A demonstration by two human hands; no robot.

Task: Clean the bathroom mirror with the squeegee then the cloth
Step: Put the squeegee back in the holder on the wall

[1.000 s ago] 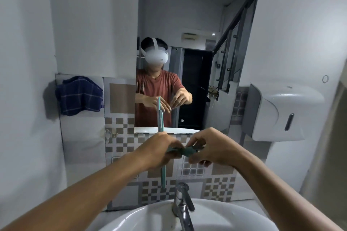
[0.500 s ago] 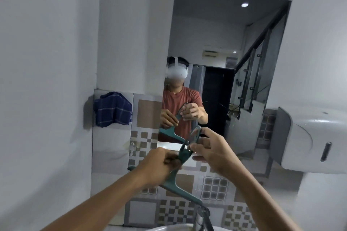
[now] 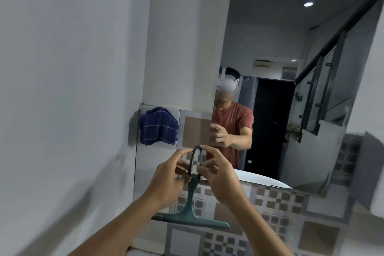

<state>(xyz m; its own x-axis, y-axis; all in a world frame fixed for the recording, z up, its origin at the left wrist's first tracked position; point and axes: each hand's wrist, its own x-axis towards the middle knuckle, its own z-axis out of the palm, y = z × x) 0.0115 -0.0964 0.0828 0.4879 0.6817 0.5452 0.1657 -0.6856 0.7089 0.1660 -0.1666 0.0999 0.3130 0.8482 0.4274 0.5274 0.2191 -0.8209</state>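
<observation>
A teal squeegee (image 3: 190,212) hangs blade-down in front of the tiled wall, its dark loop handle pointing up. My left hand (image 3: 166,181) grips the handle from the left and my right hand (image 3: 218,176) pinches the loop from the right. The blade lies roughly level, below both hands. The mirror (image 3: 291,48) is on the wall above and to the right, showing a person's reflection. A blue checked cloth (image 3: 159,129) hangs on the wall left of the mirror.
A white side wall (image 3: 62,89) stands close on the left. Patterned tiles (image 3: 276,203) cover the wall below the mirror. A grey-white dispenser (image 3: 374,172) juts in at the right edge.
The squeegee has turned from a slanted pose to blade-down and level. Both hands rose with it, and the view has swung up and left, putting the sink and tap out of sight.
</observation>
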